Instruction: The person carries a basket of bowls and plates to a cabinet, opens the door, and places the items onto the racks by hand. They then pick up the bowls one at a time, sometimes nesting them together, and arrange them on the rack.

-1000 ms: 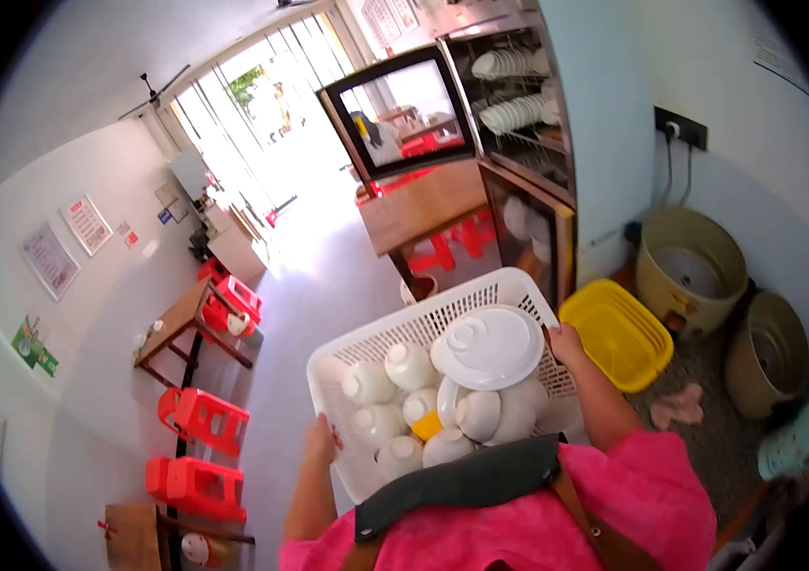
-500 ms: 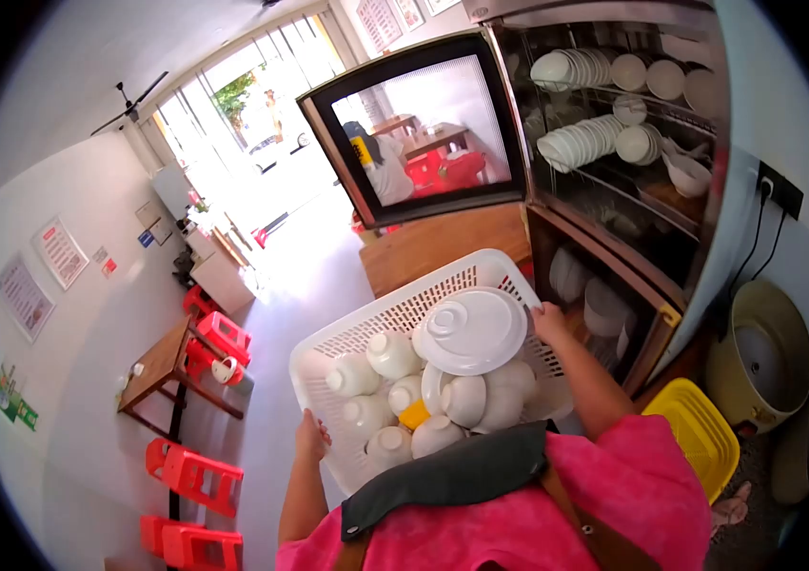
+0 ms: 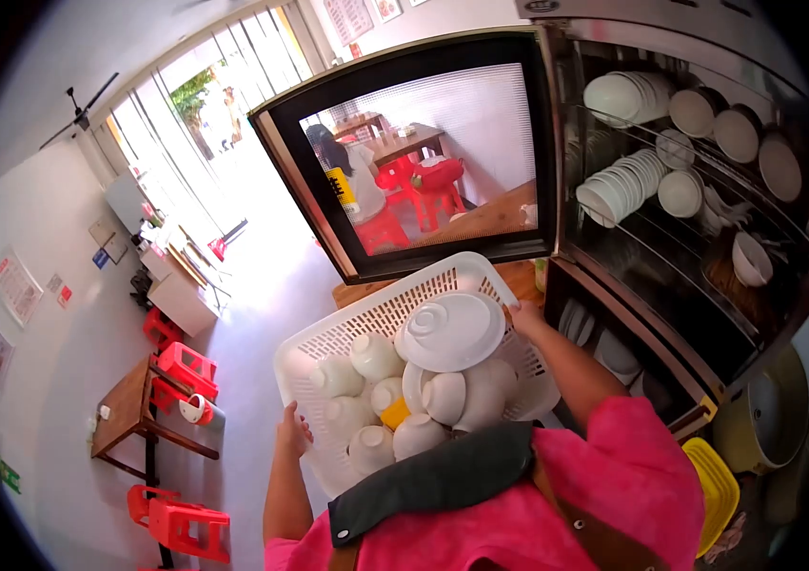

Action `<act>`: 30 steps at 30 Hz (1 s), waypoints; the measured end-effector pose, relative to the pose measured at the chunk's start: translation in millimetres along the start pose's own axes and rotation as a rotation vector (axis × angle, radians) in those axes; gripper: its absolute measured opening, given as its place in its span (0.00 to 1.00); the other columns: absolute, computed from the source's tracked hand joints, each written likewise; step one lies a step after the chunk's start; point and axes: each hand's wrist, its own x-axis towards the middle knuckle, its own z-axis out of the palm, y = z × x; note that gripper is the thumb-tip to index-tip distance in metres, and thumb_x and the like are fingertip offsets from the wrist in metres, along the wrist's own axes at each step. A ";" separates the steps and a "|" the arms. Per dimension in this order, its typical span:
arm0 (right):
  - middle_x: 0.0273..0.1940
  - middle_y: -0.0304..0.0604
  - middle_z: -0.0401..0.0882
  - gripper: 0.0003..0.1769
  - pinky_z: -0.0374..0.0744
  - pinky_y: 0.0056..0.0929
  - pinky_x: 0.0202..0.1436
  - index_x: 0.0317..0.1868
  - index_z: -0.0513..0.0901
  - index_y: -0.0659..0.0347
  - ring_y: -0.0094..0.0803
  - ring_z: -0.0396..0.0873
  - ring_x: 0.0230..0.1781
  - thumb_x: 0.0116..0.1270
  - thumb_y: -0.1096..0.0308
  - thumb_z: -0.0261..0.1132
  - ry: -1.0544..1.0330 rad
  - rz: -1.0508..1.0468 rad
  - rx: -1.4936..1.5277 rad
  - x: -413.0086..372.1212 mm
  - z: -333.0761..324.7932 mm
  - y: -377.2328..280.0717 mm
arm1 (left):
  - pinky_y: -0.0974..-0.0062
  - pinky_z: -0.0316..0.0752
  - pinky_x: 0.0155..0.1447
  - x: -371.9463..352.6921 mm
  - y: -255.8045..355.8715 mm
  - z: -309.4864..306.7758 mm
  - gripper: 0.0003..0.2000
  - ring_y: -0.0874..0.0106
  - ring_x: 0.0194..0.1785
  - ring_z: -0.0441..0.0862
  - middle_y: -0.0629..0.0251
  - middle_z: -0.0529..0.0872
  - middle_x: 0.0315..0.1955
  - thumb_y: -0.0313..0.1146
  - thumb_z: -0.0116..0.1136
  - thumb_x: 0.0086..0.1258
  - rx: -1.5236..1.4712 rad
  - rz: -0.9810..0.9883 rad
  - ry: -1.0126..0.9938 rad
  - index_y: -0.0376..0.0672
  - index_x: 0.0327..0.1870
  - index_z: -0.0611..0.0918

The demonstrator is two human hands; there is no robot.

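I carry a white plastic basket (image 3: 352, 329) in front of my body. Its left rim is gripped by my left hand (image 3: 294, 430), and my right hand (image 3: 524, 320) is closed on the far right rim. Inside lie several white bowls (image 3: 376, 356), mostly upside down. A white plate (image 3: 454, 333) rests face down on top at the right. Something yellow (image 3: 392, 410) shows among the bowls. Just beyond the basket stands a dish cabinet (image 3: 633, 276) with its upper glass door (image 3: 424, 162) swung open.
Racks in the cabinet hold stacked plates (image 3: 621, 186) and bowls (image 3: 680, 193). A wooden table (image 3: 514, 278) is partly hidden behind the basket. To the right are a yellow basket (image 3: 714, 495) and a large pot (image 3: 757, 414). Red stools (image 3: 186, 523) and another table (image 3: 128, 414) line the left.
My view has shifted toward the cabinet, which now appears larger and nearer, with its open door filling more of the view. Both hands keep their hold on the basket.
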 end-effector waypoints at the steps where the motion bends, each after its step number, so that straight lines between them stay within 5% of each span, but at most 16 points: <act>1: 0.42 0.53 0.78 0.18 0.72 0.36 0.46 0.47 0.77 0.65 0.44 0.77 0.43 0.65 0.61 0.52 0.001 0.013 -0.024 4.5 1.7 -2.0 | 0.77 0.58 0.18 1.1 -0.5 2.5 0.22 0.76 0.12 0.58 0.71 0.62 0.11 0.54 0.55 0.55 -0.006 -0.009 0.001 0.43 0.27 0.67; 11: 0.37 0.56 0.79 0.19 0.74 0.38 0.40 0.45 0.77 0.68 0.47 0.78 0.37 0.63 0.60 0.53 -0.113 0.061 -0.053 64.9 25.0 -18.4 | 0.79 0.59 0.18 48.0 0.1 4.6 0.26 0.78 0.13 0.58 0.72 0.62 0.13 0.59 0.56 0.52 -0.026 -0.115 0.005 0.42 0.28 0.67; 15: 0.40 0.62 0.77 0.20 0.74 0.39 0.44 0.41 0.79 0.69 0.51 0.77 0.42 0.60 0.59 0.55 -0.117 -0.074 -0.184 93.8 36.0 -14.7 | 0.79 0.60 0.19 56.9 13.5 11.4 0.26 0.78 0.15 0.59 0.70 0.63 0.15 0.58 0.57 0.52 -0.023 -0.114 0.026 0.41 0.30 0.68; 22: 0.34 0.58 0.79 0.19 0.75 0.38 0.30 0.42 0.77 0.71 0.46 0.79 0.29 0.64 0.60 0.54 -0.203 -0.008 -0.330 156.4 55.6 -17.3 | 0.73 0.64 0.20 96.9 49.6 36.7 0.27 0.74 0.17 0.63 0.61 0.68 0.26 0.55 0.58 0.53 0.155 -0.106 0.061 0.38 0.39 0.70; 30: 0.39 0.60 0.78 0.19 0.74 0.40 0.44 0.44 0.77 0.70 0.50 0.77 0.41 0.64 0.61 0.53 -0.121 -0.005 -0.265 186.6 54.0 -59.3 | 0.72 0.64 0.20 142.0 67.9 78.2 0.22 0.73 0.19 0.64 0.62 0.70 0.27 0.51 0.55 0.58 0.050 -0.153 0.053 0.42 0.43 0.72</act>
